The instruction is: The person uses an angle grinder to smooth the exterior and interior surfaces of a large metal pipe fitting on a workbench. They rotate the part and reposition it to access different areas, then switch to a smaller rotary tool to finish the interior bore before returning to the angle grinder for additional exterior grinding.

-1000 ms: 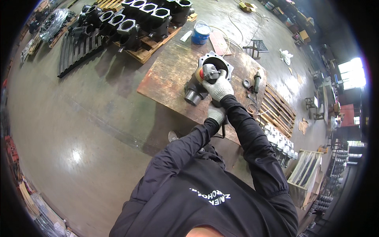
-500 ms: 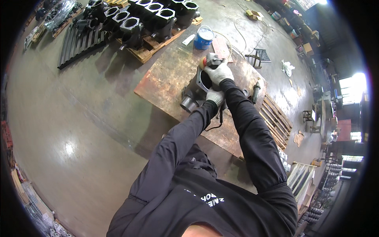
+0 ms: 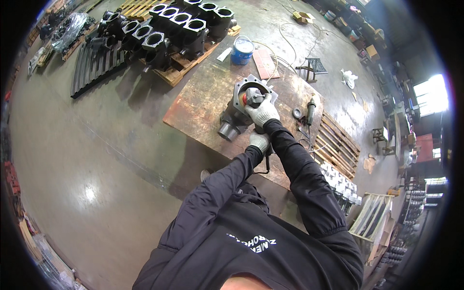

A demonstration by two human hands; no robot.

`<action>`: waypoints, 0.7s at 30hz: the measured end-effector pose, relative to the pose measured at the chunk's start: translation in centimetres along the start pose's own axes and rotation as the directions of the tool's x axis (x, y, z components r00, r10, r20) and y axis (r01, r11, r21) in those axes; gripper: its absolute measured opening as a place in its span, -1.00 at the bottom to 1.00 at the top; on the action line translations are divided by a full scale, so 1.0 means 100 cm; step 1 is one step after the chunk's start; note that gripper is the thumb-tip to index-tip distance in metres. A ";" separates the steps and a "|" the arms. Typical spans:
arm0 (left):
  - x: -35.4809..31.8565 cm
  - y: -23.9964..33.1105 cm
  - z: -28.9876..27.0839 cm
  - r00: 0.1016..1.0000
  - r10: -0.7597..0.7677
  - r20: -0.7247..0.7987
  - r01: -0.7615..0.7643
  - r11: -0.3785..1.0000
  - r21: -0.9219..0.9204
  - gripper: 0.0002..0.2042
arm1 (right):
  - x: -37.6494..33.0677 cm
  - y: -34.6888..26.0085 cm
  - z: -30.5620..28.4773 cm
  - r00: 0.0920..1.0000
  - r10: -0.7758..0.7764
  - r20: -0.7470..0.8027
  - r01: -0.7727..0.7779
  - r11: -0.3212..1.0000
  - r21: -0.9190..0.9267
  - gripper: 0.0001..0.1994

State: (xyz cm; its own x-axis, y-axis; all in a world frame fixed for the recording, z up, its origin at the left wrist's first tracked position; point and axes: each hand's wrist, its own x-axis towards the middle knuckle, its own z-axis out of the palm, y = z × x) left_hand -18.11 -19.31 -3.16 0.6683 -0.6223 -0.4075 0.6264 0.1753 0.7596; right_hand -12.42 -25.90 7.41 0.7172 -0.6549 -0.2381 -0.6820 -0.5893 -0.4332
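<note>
A dark cast metal housing [image 3: 236,115] with a pale flanged opening and a short pipe stub lies on the worn work table [image 3: 193,96]. At the opening I hold an angle grinder [image 3: 253,95], its reddish disc close to the inner left side of the flange. Whether the disc touches the metal is hard to see. My right hand [image 3: 263,111], in a white knitted glove, is closed over the grinder's head. Nearer to me, my left hand [image 3: 260,140], gloved alike, is wrapped round its rear body, with a black cord hanging beneath.
A blue bucket [image 3: 242,52], a white tube [image 3: 224,54] and a reddish board [image 3: 266,64] occupy the table's far end. A second power tool [image 3: 311,111] rests at its right edge. Wooden slats [image 3: 336,145] stand beyond that; similar castings [image 3: 181,21] fill a pallet at far left.
The grinder and both hands have come nearer and slightly left, from the flange's far rim into the opening. More of the flange's face now shows.
</note>
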 end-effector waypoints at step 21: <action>0.031 0.004 0.000 1.000 -0.006 -0.014 0.005 0.998 -0.067 -0.65 | 0.027 -0.010 -0.002 0.998 -0.026 0.057 0.027 1.000 -0.016 0.11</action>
State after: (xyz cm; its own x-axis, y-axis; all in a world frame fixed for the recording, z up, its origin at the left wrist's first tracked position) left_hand -15.81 -21.13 -4.14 0.6699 -0.6124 -0.4196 0.6554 0.2225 0.7217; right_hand -9.85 -27.18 7.36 0.7414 -0.6114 -0.2764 -0.6650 -0.6142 -0.4250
